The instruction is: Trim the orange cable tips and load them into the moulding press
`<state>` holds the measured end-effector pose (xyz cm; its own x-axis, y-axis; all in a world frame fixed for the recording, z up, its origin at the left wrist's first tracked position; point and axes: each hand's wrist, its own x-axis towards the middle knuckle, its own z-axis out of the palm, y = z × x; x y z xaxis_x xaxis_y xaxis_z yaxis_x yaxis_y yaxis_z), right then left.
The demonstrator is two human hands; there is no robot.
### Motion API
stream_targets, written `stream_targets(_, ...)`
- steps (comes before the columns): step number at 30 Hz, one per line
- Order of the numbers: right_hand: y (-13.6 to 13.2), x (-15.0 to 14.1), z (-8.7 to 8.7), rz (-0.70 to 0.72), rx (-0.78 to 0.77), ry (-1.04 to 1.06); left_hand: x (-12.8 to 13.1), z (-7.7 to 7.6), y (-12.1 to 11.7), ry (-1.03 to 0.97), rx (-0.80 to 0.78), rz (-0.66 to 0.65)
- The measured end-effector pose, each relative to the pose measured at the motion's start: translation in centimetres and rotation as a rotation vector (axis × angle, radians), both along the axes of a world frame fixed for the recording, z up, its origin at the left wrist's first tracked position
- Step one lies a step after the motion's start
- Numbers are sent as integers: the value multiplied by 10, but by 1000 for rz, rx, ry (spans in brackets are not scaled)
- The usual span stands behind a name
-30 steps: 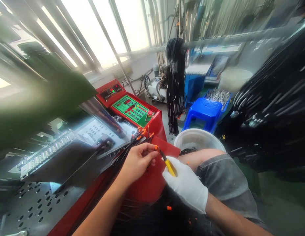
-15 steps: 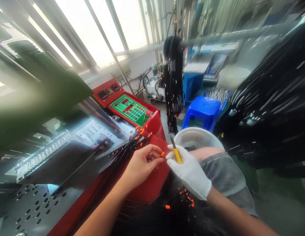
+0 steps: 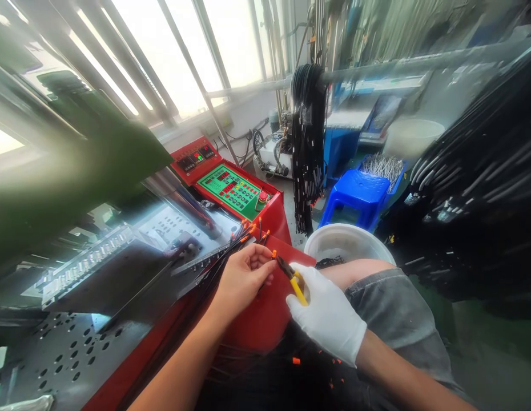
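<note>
- Orange shows above the bare left hand (image 3: 244, 277), which is closed in a pinch on a small orange-ended piece (image 3: 274, 254), over the red ledge (image 3: 265, 322); the end pokes out, I'd guess, to leave it reachable.
- The gloved right hand (image 3: 325, 311), over the ledge's right edge, is wrapped around yellow-handled pliers (image 3: 298, 290), their nose angled at that end, seemingly for a direct approach; whether they touch I can't tell from here.
- Along the ledge's left edge, black wires (image 3: 237, 237) lie bunched, orange ends towards the far corner, probably for easy picking.
- Beneath the near edge, orange bits (image 3: 296, 361) lie loose, with no order I can see.
</note>
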<state>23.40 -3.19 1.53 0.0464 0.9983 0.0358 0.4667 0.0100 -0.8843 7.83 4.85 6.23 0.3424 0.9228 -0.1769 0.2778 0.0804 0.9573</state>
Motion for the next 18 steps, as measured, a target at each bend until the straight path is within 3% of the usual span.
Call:
stream_targets(7, 2, -5, -5, -19, -66, 67, 1, -2, 0, -2, -5, -1)
stream_targets(12, 8, -3, 0, -44, -206, 321, -1, 5, 0, -8, -32, -86)
stream_targets(14, 11, 3, 2, -70, -275, 577, -1, 9, -3, 7, -65, -192)
stream_targets(16, 13, 14, 4, -106, -297, 804, -1, 12, -8, 78, -126, -393)
stream_targets(18, 14, 26, 6, -202, -240, 844, 1, 12, -13, 158, -137, -561)
